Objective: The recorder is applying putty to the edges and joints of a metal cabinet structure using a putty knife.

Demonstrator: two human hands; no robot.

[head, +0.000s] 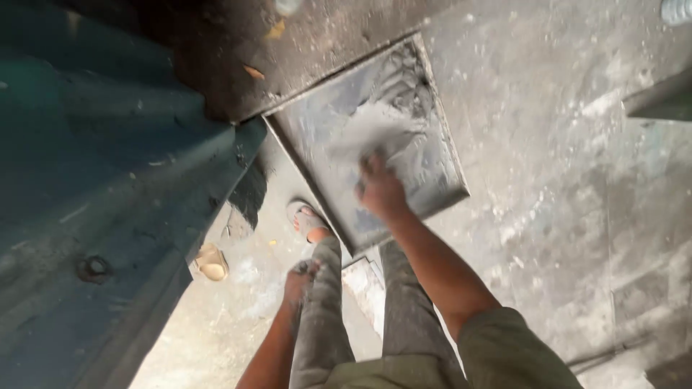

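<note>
Nearest: olive sleeve [504, 346] and grey trouser legs [324, 324]. Beyond, right hand [380, 189] reaching far, fingers spread flat, pressing into pale grey powder [375, 126] on square framed slab [306, 137], gripping nothing. Slab lying far and just right of legs, tilted diagonally on dusty floor [562, 180]. Left hand [299, 277] hanging near by left knee, loosely curled, dusted, well apart from slab. Sandalled foot [306, 220] touching slab's near edge.

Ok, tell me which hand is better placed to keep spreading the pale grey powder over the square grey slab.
Right. The right hand already rests on the square grey slab, in the pale grey powder. The left hand hangs low by the grey trouser leg, off the slab.
</note>
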